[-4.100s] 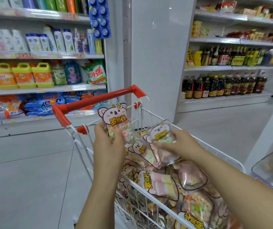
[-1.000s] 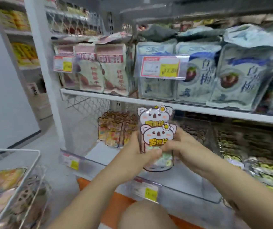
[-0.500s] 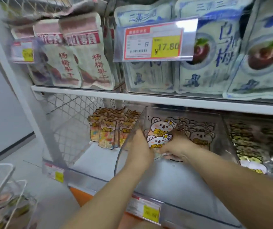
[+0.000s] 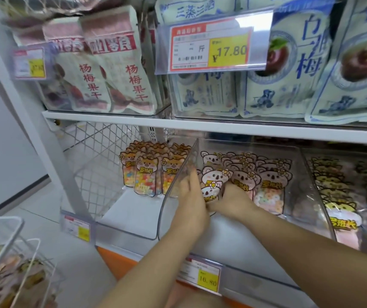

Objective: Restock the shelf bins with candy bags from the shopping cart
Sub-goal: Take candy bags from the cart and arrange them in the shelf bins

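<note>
Ok, head view, the only camera.

Both hands are inside the clear bin (image 4: 163,221) on the lower shelf, frame centre. Left hand (image 4: 191,196): fingers near straight, pressed flat on the left edge of the candy bags (image 4: 213,181), partly seen through the bin wall. Right hand (image 4: 233,201): fingers wrapped round the right edge, gripping. 2 koala-print bags, one in front of the other, upright, sandwiched between the hands and right against the koala row (image 4: 269,181). Not yet let go.

Handling, my read: light, soft film pouches with loose sweets inside. Glossy, so likely slippery, and floppy at the top. Hold low at the sides where the fill gives body; the header flap would just fold.

Containers: the centre bin has the koala row standing toward its rear. Left bin (image 4: 129,230), centre-left: orange bear bags (image 4: 147,174), also toward the rear. Right edge: yellow-print bags (image 4: 342,210), packed close to the front. Shopping cart (image 4: 0,218), lower left corner: more bags, blurred.
</note>
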The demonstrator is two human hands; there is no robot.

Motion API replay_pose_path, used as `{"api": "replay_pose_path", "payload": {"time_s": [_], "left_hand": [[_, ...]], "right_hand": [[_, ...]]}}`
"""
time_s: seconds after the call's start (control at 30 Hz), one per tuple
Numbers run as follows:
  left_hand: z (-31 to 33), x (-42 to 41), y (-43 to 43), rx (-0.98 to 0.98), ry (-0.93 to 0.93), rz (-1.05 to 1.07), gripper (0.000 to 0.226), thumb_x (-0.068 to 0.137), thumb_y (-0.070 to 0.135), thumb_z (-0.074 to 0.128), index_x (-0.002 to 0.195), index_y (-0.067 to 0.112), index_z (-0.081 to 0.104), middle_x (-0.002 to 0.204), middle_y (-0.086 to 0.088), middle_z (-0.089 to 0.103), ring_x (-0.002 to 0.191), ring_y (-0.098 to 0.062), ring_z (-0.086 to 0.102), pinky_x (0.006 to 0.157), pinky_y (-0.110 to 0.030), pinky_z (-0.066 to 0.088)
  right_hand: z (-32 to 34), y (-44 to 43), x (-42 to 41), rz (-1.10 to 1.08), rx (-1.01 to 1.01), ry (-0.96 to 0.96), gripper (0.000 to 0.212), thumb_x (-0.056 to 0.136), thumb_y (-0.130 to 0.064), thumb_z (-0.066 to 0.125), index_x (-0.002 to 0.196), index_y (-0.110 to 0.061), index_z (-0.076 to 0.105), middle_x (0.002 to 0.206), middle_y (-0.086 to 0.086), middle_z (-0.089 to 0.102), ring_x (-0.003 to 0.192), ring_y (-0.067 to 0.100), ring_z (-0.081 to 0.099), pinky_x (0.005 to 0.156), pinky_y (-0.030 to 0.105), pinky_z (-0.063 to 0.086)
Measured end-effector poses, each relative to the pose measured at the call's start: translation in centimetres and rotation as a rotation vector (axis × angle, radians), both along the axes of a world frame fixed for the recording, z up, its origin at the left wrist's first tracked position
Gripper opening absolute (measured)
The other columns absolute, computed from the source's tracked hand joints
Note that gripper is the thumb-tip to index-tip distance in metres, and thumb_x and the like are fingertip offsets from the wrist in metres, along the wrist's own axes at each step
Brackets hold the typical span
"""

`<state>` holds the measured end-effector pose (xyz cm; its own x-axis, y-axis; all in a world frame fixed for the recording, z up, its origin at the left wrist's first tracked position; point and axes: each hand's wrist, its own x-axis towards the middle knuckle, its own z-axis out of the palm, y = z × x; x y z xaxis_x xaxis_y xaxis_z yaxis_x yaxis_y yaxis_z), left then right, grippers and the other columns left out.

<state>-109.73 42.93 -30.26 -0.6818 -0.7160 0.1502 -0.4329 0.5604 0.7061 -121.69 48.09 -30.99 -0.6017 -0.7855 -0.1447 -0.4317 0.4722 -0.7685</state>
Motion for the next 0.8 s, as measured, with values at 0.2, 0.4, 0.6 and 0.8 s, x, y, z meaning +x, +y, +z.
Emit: {"api": "replay_pose_path", "payload": {"time_s": [0.2, 0.4, 0.6, 0.8], "left_hand": [[-0.2, -0.5, -0.2, -0.198, -0.145, -0.001, 0.109, 0.081, -0.015, 0.056, 0.157, 0.021, -0.015, 0.152, -0.015, 0.014, 0.124, -0.034, 0.047, 0.097, -0.041, 0.047], [-0.1, -2.7, -0.6, -0.166, -0.155, 0.042, 0.115, 0.081, -0.015, 0.057, 0.152, 0.022, -0.025, 0.159, -0.017, 0.0, 0.128, -0.036, 0.048, 0.097, -0.032, 0.043], [0.0, -4.6, -1.6, -0.056, -0.242, 0.03, 0.113, 0.079, -0.023, 0.053, 0.156, 0.02, -0.017, 0.159, -0.023, -0.018, 0.138, -0.044, 0.038, 0.094, -0.033, 0.046], [-1.4, -5.8, -3.3, -0.196, -0.358, 0.007, 0.114, 0.077, -0.024, 0.048, 0.157, 0.026, -0.014, 0.161, -0.022, -0.014, 0.12, -0.04, 0.056, 0.086, -0.036, 0.051]], "right_hand": [[0.3, 0.2, -0.8, 0.018, 0.064, 0.186, 0.074, 0.042, -0.058, 0.073, 0.108, -0.025, 0.065, 0.099, -0.006, 0.07, 0.095, 0.018, 0.067, 0.082, 0.036, 0.057], [-4.1, -1.3, -2.7, -0.083, -0.207, 0.04, 0.079, 0.052, -0.042, 0.079, 0.124, -0.021, 0.054, 0.107, -0.009, 0.07, 0.101, 0.015, 0.067, 0.087, 0.039, 0.057], [-2.1, -0.6, -1.9, -0.117, -0.109, 0.078, 0.036, 0.082, -0.005, 0.067, 0.116, -0.011, 0.058, 0.092, -0.003, 0.061, 0.094, 0.022, 0.058, 0.079, 0.028, 0.044], [-3.2, -0.9, -2.7, -0.2, -0.072, 0.172, 0.021, 0.086, -0.003, 0.065, 0.095, -0.015, 0.049, 0.092, 0.002, 0.055, 0.088, 0.02, 0.051, 0.075, 0.025, 0.036]]}}
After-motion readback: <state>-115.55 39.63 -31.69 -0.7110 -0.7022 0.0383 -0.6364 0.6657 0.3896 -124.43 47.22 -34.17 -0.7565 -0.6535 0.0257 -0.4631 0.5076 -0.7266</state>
